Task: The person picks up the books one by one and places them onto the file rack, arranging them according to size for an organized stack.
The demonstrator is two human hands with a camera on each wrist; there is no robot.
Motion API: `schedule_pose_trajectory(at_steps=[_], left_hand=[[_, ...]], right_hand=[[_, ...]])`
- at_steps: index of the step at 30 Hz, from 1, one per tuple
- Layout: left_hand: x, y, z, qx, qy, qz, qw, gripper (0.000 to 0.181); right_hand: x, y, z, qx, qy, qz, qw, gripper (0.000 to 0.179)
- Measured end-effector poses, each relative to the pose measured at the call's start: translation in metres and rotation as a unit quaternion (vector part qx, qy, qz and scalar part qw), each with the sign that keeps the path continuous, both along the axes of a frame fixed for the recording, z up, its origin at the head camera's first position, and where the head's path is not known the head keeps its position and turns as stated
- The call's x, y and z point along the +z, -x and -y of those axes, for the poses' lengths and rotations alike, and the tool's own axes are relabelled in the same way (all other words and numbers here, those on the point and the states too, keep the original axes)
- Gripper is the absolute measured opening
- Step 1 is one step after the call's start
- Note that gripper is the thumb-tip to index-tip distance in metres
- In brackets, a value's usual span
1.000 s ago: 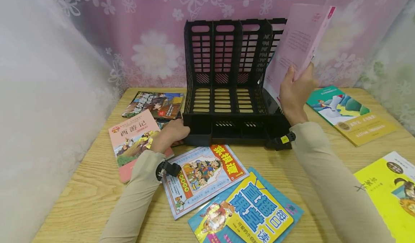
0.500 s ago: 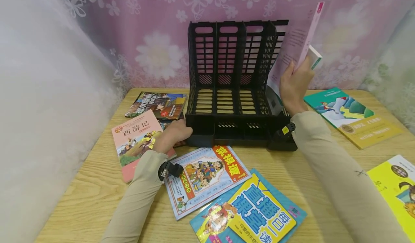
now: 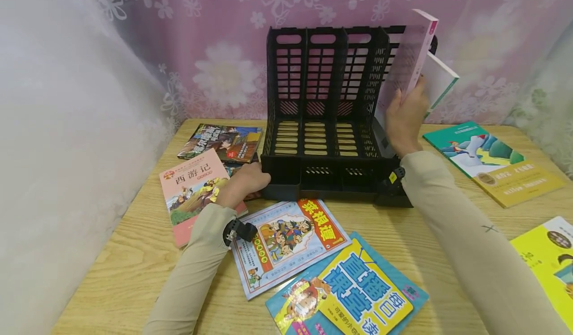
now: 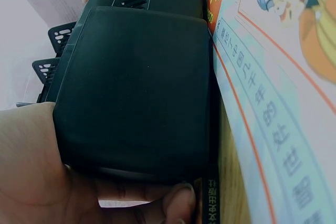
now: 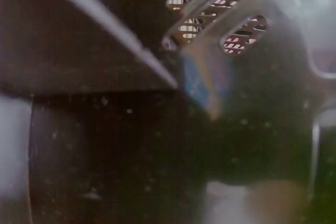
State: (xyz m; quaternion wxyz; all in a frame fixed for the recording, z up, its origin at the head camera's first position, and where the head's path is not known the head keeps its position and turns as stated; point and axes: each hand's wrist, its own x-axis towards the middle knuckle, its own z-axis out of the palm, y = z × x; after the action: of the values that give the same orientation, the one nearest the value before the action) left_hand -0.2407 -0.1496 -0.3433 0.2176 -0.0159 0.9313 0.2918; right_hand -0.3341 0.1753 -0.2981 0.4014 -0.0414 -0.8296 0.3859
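At the right-most slot of a black slotted desktop rack (image 3: 338, 176), my right hand (image 3: 406, 119) grips a pink book (image 3: 408, 59) that stands upright and tilted, thumb on its near face. A second book (image 3: 437, 84), white with a green edge, fans out to the right behind the fingers. My left hand (image 3: 247, 180) holds the rack's left front corner. In the left wrist view, the fingers (image 4: 178, 203) curl under the rack's dark end wall (image 4: 131, 93). Dark and blurred, the right wrist view shows a slotted rack panel (image 5: 218, 11).
Left of the rack lie a pink book (image 3: 188, 188) and a dark comic-style book (image 3: 224, 141). In front are a pale blue book (image 3: 286, 240) and a blue-yellow book (image 3: 349, 290). A green-gold book (image 3: 492, 161) and a yellow book (image 3: 548, 255) lie on the right.
The pink book in my right hand has turned so its spine faces me more. The green-edged book has come into view, fanning out to the right. My left hand stays on the rack corner.
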Motion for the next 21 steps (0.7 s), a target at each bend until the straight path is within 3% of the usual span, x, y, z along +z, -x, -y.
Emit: schedule_pose_trajectory(at_steps=[7, 13, 21], left_hand=[[0.003, 0.0, 0.0, 0.0, -0.004, 0.004, 1.0, 0.062], [0.004, 0.0, -0.002, -0.004, 0.003, 0.003, 1.0, 0.062], [0.005, 0.0, 0.0, -0.001, -0.001, 0.011, 0.9999, 0.062]], right_hand=[[0.004, -0.003, -0.001, 0.0, -0.029, 0.072, 0.997, 0.055], [0.002, -0.008, -0.004, -0.014, -0.027, 0.151, 0.9881, 0.059], [-0.004, -0.013, -0.006, -0.014, -0.078, 0.139, 0.9871, 0.042]])
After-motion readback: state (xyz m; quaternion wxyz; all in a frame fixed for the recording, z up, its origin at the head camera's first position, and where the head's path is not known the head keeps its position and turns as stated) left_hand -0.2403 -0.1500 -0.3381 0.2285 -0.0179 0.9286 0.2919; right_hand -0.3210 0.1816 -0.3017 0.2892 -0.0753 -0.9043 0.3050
